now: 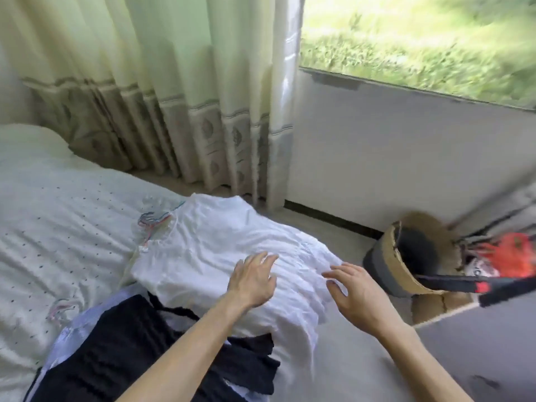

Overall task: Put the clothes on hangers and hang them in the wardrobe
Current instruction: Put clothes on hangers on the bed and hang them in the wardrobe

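Over the bed's (58,213) right edge, both hands are above the white garment (208,242), which lies crumpled on the bed's near right part. Left hand (252,282): palm down, fingers spread and straight, fingertips on the cloth near its middle, gripping nothing. Right hand (359,291): also spread, palm down, at the garment's right hem where it drapes off the bed edge. It holds nothing; contact is unclear through blur.

Basket (388,265): woven, on the floor right of the bed, tipped toward the camera, inside dark, contents unreadable. Red item (510,253) just right of it, blurred.

Others, left to right: pillow (32,140) at the far left corner. Hangers (153,224), thin and coloured, sit at the white garment's left edge, partly under it. Pale blue cloth (66,329) and dark garment (121,352) are at the near edge, the white one overlapping the dark. Curtain (145,97) behind the bed, window (420,39) to its right.
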Tool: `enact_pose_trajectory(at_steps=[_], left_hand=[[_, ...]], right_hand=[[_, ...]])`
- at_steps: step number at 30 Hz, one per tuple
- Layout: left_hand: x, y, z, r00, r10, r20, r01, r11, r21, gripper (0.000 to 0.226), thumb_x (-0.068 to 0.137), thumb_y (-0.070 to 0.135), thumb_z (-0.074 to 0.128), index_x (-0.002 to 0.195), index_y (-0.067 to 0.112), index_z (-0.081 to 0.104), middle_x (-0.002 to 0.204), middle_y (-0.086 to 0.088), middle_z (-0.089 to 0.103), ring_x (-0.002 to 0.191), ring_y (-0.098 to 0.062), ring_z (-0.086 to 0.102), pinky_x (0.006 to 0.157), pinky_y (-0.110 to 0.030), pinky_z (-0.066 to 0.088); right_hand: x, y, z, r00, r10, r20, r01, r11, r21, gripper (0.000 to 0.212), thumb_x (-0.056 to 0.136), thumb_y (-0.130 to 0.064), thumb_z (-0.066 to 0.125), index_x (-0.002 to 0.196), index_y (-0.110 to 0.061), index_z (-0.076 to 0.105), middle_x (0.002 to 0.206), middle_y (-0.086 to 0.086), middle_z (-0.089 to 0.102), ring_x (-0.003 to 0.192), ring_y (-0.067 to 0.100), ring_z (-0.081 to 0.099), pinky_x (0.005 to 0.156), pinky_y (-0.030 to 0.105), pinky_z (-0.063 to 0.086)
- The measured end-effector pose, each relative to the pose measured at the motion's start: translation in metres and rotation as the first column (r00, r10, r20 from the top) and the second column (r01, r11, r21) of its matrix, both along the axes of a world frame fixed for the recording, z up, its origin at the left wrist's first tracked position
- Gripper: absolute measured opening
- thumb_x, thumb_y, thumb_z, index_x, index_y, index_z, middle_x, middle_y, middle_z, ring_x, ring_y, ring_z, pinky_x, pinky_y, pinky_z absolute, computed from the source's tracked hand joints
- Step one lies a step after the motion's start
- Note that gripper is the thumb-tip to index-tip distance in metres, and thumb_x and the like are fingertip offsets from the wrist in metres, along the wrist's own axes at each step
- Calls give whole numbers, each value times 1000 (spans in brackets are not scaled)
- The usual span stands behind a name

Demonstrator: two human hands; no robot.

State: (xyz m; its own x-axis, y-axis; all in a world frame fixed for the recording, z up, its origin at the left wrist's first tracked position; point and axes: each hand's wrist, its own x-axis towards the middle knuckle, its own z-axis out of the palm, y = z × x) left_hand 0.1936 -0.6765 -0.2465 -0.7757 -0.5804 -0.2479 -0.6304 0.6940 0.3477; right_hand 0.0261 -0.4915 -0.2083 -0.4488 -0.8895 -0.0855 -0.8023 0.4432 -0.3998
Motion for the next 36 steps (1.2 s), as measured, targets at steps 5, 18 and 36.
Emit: enact_pose_trajectory(at_steps=[5,18,36], left_hand=[[-151,101,75,947,-297,-124,278,948,-154,55,98,36,48,151,32,35,162,0,26,147,-18,27,118,-38,25],[-400,453,183,341,-898,-277,833,425,-354,58,99,40,47,154,38,26,164,5,20,148,-19,24,119,-34,20],[-453,771,229,-454,-839,-300,844,-297,-448,56,102,34,44,155,32,25,164,3,17,152,-17,11,123,-46,15]], right_hand=[[-87,166,55,921,-377,-93,356,916,-187,26,98,-33,55,119,-32,70,134,-13,61,142,14,36,119,31,28],[-128,508,128,331,-937,-115,850,349,-396,31,101,-40,47,126,-35,65,141,-22,52,145,-3,20,114,14,17],[-32,700,203,-528,-794,-303,780,-311,-543,35,101,-35,47,131,-29,62,142,-11,55,144,8,32,117,27,24]])
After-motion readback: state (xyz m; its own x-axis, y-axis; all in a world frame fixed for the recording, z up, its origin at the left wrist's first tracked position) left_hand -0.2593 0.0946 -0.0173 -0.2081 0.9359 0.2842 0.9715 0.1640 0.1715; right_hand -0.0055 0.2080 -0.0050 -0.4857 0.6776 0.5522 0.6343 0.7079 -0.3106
